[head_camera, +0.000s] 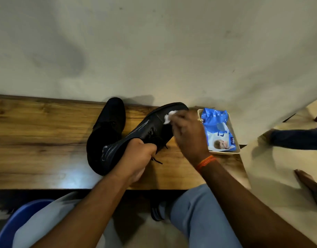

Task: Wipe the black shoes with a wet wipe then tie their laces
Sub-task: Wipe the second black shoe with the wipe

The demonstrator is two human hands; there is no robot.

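Two black shoes are on the wooden table [37,122]. One black shoe [107,120] lies flat at the back centre, toe toward the wall. My left hand [138,154] grips the heel opening of the other black shoe [148,126], holding it tilted above the table with its toe pointing up and right. Wet streaks shine on its side. My right hand [186,133] pinches a white wet wipe [169,116] against the shoe's toe area. Loose black laces [156,159] hang below my left hand.
A blue wet-wipe pack [218,129] lies in a beige tray [225,152] at the table's right end. The wall stands right behind the table. Another person's arm [295,138] and foot [310,187] show at the right. A blue stool [14,224] is at lower left.
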